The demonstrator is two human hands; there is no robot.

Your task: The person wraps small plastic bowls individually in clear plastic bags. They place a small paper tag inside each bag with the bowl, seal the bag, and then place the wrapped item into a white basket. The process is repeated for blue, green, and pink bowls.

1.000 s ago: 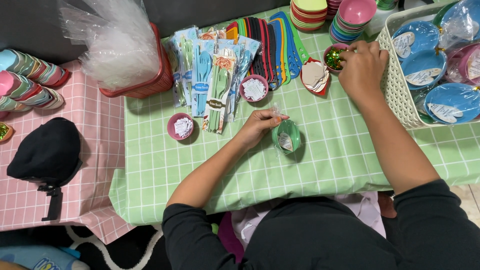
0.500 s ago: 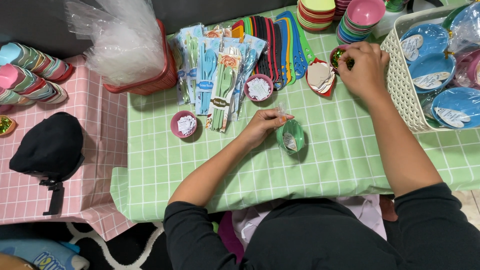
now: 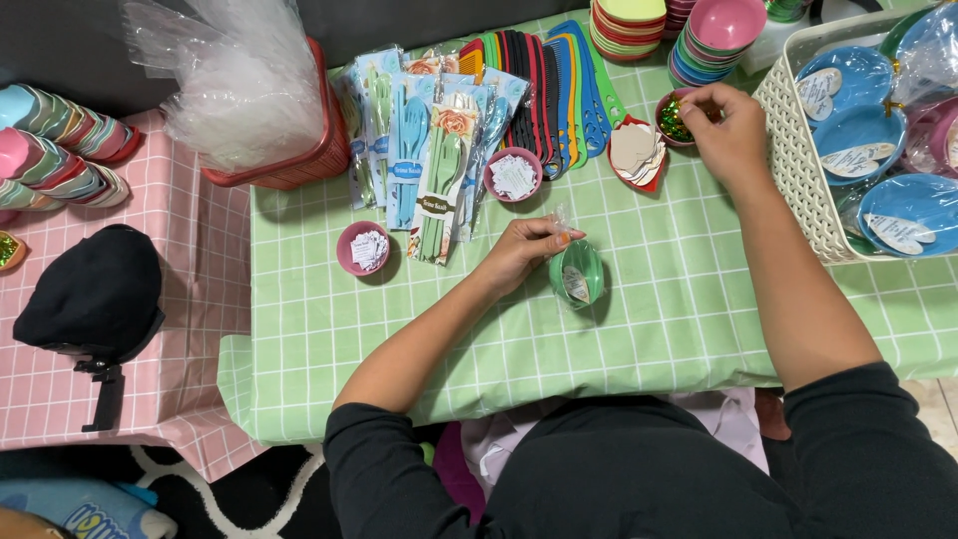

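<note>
My left hand (image 3: 524, 250) pinches the gathered top of a clear plastic bag around a small green bowl (image 3: 578, 273) with a paper tag inside, on the green checked tablecloth (image 3: 679, 299). My right hand (image 3: 726, 130) reaches over a small pink bowl of green twist ties (image 3: 674, 118), fingers bent over its rim. Whether it grips a tie I cannot tell. A red heart-shaped dish of paper tags (image 3: 639, 152) lies just left of that bowl.
Packs of plastic spoons and forks (image 3: 429, 150) and coloured combs (image 3: 544, 80) lie at the back. Two pink bowls of paper slips (image 3: 364, 248) (image 3: 513, 174), stacked bowls (image 3: 714, 35), a white basket of wrapped blue bowls (image 3: 858, 140), a red basket of plastic bags (image 3: 249, 90), a black cap (image 3: 95, 294).
My right hand has stayed at the twist-tie bowl, fingers shifting slightly. My left hand keeps hold of the bagged green bowl.
</note>
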